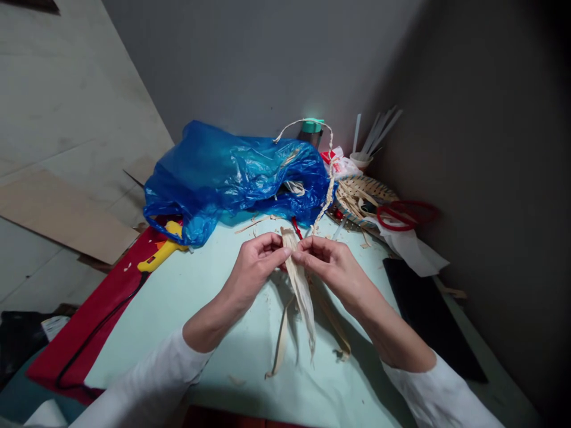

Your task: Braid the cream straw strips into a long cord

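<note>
Over the middle of the table, my left hand (261, 258) and my right hand (328, 261) meet and pinch a pale, dry corn husk strip (301, 291) between thumbs and fingers. Its wide end points up past my fingertips, and the tapered end hangs toward me. Narrower loose strips (282, 339) trail below my hands. A braided cord (331, 190) of similar fibre runs up behind my right hand and curls over at the back; whether it joins the strip is hidden by my fingers. Something thin and red (297, 228) lies just beyond my fingertips.
A blue plastic bag (227, 172) lies at the back. A yellow corded tool (160, 254) is at left. On the right are a woven basket (377, 189), red-handled scissors (397, 217), a black flat object (430, 318) and a cup (360, 160) of white sticks. A teal-lidded bottle (311, 132) stands behind.
</note>
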`<state>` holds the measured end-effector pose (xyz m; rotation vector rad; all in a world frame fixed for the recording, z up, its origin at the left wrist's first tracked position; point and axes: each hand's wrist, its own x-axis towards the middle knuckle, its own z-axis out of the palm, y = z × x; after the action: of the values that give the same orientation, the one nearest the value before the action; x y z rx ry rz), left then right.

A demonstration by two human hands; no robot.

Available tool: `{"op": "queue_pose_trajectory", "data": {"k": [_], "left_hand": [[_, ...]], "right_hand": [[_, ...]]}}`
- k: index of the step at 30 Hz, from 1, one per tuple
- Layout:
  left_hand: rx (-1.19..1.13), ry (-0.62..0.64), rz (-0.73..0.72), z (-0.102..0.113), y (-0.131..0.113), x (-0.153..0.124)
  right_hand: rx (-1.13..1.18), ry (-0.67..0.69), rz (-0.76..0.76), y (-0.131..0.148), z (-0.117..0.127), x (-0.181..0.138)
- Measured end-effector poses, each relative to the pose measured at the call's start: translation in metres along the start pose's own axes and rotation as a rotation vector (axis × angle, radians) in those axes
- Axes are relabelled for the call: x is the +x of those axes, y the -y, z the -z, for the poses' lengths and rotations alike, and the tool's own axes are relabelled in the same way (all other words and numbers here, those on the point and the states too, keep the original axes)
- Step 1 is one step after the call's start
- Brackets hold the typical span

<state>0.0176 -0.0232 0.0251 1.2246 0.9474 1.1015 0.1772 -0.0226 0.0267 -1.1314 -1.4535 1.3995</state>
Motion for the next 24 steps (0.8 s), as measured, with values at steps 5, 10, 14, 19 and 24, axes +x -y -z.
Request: {"op": "queue_pose_trajectory", "data": {"k": [5, 10, 14, 19, 24], "left_hand": [[0.019, -0.015, -0.003, -0.0025, -0.0008, -0.0003], [0.016, -0.032, -0.013, -0.0036, -0.0001, -0.0004], [-0.050, -0.010, 0.015, -0.0035, 0.0005, -0.0003], [-0.116, 0.008, 0.049, -0.0039, 0.0001, -0.0006], [-0.133, 0.013, 0.065, -0.0048, -0.0023, -0.0006]], "right_hand": [[0.041, -0.033, -0.032, -0.0043, -0.0014, 0.0010], [0.042, -0.034, -0.038, -0.0062, -0.0034, 0.0012], [0.090, -0.010, -0.055, -0.0061, -0.0036, 0.0019], [0.084, -0.011, -0.079, -0.0062, -0.0045, 0.0026], [0.073, -0.029, -0.079, -0.0061, -0.0057, 0.0012]]}}
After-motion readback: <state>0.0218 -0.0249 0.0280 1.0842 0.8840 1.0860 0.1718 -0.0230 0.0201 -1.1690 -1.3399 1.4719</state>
